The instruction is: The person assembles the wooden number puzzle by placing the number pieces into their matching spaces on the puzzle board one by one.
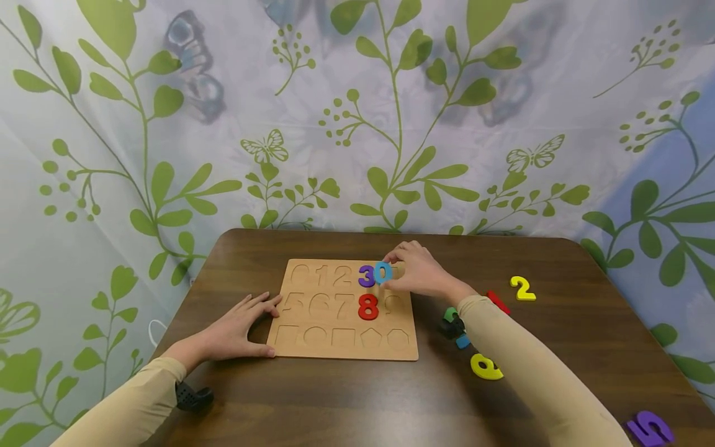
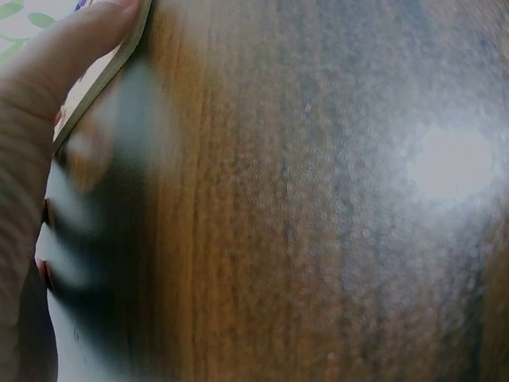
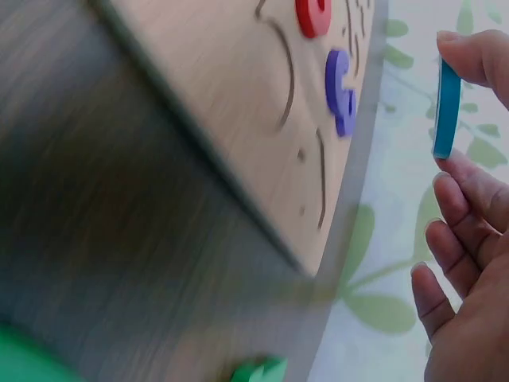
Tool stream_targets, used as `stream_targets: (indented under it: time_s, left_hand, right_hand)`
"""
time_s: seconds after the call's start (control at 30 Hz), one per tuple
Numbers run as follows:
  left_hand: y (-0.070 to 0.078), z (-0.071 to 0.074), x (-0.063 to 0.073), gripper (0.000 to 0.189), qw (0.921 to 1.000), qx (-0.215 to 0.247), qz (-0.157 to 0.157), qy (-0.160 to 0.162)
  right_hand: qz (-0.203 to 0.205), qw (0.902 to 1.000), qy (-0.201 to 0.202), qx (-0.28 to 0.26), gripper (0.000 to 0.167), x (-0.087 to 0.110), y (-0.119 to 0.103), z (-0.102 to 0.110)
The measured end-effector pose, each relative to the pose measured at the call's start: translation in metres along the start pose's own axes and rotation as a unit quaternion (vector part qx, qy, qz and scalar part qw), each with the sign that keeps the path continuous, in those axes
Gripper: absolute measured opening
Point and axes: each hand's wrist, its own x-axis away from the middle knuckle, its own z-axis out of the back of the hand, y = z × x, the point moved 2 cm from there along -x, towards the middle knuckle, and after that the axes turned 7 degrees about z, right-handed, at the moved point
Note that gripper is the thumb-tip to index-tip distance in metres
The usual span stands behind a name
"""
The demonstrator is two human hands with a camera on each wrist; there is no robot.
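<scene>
While board (image 1: 329, 290) holds 3 (image 1: 369, 275) and 8 (image 1: 368, 307), right grip (image 1: 419, 270) pinches 0 (image 1: 377, 274), left grip (image 1: 239, 329) splays.

A dark brown, wood-grained table (image 1: 357, 403) has rounded far corners and a glossy top that reflects a bright glare. A pale wooden board (image 1: 346, 290) lies flat on it. Right of that lie a yellow 2 (image 1: 524, 287), a partly hidden red piece (image 1: 498, 302), green (image 1: 450, 314) and blue pieces (image 1: 463, 341), a yellow looped numeral (image 1: 487, 374) and, well apart, a purple 5 (image 1: 663, 426).
</scene>
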Motion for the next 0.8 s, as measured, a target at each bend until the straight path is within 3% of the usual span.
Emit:
stream_targets:
  time_s: [0.43, 0.8]
  left_hand:
    - [0.0, 0.001, 0.002, 0.067, 1.0, 0.005, -0.003, 0.005]
    - [0.0, 0.0, 0.0, 0.066, 1.0, 0.005, 0.002, -0.001]
  right_hand:
    - [0.035, 0.9976, -0.044, 0.041, 0.053, -0.051, -0.045, -0.044]
    - [0.049, 0.9947, -0.054, 0.072, 0.055, -0.089, -0.085, -0.082]
